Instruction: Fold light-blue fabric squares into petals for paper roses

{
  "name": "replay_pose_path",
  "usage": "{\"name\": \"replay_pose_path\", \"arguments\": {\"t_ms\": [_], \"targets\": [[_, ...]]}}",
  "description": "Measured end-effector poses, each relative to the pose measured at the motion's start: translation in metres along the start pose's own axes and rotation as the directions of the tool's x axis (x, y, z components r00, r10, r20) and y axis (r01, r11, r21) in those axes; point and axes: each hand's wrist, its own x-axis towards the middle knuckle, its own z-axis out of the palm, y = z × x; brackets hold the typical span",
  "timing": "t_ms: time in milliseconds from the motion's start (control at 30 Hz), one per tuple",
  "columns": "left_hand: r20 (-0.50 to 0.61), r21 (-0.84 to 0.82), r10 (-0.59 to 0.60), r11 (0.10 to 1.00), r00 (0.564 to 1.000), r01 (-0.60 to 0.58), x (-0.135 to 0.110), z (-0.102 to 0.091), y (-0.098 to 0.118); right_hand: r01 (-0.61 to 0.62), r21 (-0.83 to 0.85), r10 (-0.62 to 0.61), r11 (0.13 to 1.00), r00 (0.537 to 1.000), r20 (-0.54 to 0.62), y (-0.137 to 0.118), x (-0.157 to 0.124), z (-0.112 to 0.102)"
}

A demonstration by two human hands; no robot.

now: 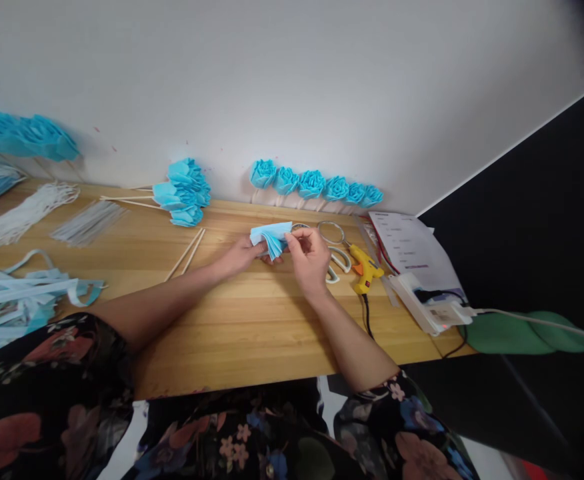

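A light-blue piece of pleated fabric, looking like face-mask material, is held above the middle of the table between both hands. My left hand pinches its left lower side, with some fingertips hidden beneath the folds. At the right edge, the thumb and fingers of my right hand are closed on the same fabric. Its folds fan out downward. Just right of that hand lie scissors with pale handles, partly covered by the hand. A yellow glue gun rests beside them.
Blue fabric flowers on sticks lean on the wall; more flowers lie left of centre. Two wooden sticks, thin wires, white cords and cut strips occupy the left. A power strip and printed paper sit right.
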Motion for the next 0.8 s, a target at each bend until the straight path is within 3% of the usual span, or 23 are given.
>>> {"name": "replay_pose_path", "arguments": {"t_ms": [333, 533, 667, 800], "targets": [[-0.026, -0.024, 0.004, 1.0, 1.0, -0.005, 0.001, 0.0, -0.004, 0.065, -0.018, -0.065, 0.998, 0.998, 0.019, -0.004, 0.0, 0.0], [-0.034, 0.012, 0.006, 1.0, 0.999, -0.005, 0.001, -0.002, -0.003, 0.254, -0.129, -0.252, 0.959, 0.967, 0.033, -0.013, 0.001, -0.005], [-0.116, 0.099, 0.019, 0.995, 0.993, -0.008, 0.001, -0.003, -0.002, 0.406, -0.152, -0.374, 0.901, 0.905, 0.203, -0.015, 0.002, -0.004], [-0.166, 0.143, 0.051, 0.989, 0.985, -0.027, 0.002, -0.004, -0.001, 0.389, -0.13, -0.329, 0.912, 0.882, 0.337, -0.013, 0.0, -0.001]]}}
